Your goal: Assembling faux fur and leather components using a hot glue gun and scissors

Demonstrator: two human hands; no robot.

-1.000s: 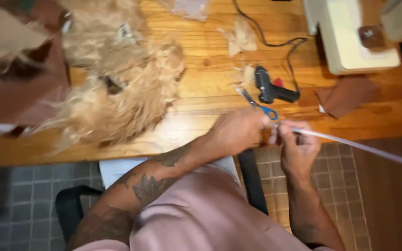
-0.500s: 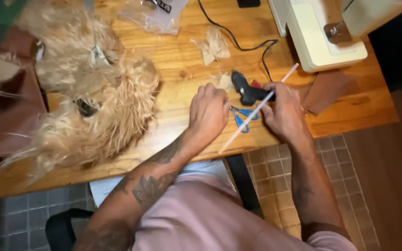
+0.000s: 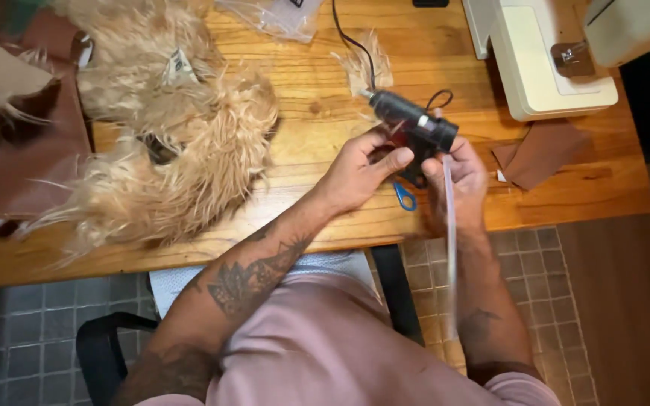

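My left hand (image 3: 361, 171) grips the handle of a black glue gun (image 3: 409, 120), lifted just above the wooden table (image 3: 302, 128) with its nozzle pointing up-left. My right hand (image 3: 462, 180) holds a long translucent glue stick (image 3: 449, 240) whose upper end meets the back of the gun; the stick hangs down toward my lap and is blurred. Blue-handled scissors (image 3: 404, 197) lie on the table under my hands, mostly hidden. The gun's black cord (image 3: 347, 34) runs to the table's far edge.
A big heap of tan long-pile fur (image 3: 182, 150) covers the table's left half, with brown fabric (image 3: 16, 143) beside it. A white sewing machine (image 3: 551, 53) stands at the far right, a brown fabric piece (image 3: 543, 154) before it. A clear plastic bag (image 3: 280, 16) lies at the back.
The glue gun lay on the table before; my left hand now has it lifted. The glue stick swung from slanting across the table to hanging down, its top at the gun's back.
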